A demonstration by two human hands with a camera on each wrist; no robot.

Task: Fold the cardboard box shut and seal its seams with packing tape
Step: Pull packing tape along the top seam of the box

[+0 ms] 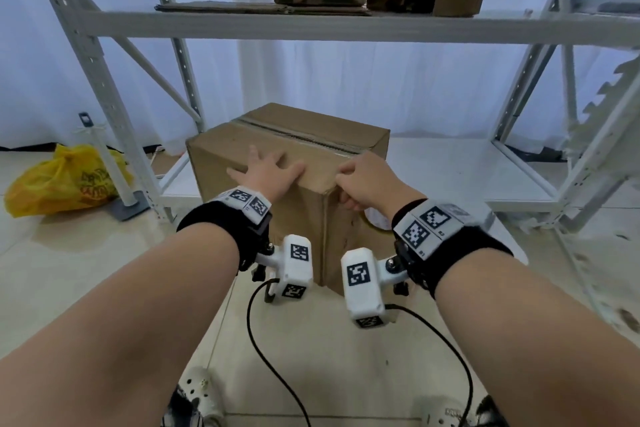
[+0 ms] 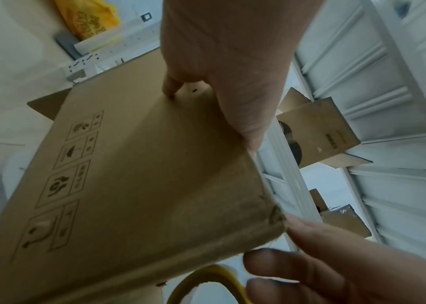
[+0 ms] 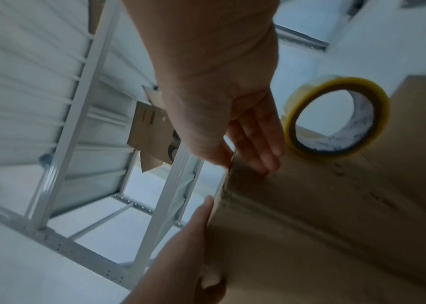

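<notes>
Cardboard box (image 1: 277, 149) sits on rack's bottom shelf (image 1: 450, 170), flaps down. Left hand (image 1: 266, 172) spread flat on top; right hand (image 1: 363, 180) pinches near corner. Prob light, stiff w/ dentable corners; grip edges.

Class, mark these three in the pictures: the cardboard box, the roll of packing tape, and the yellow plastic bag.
cardboard box (image 1: 221, 152): head view, on its near top flap.
roll of packing tape (image 3: 293, 115): right wrist view, on its yellow outer band.
yellow plastic bag (image 1: 65, 180): head view, on its crumpled middle.
</notes>
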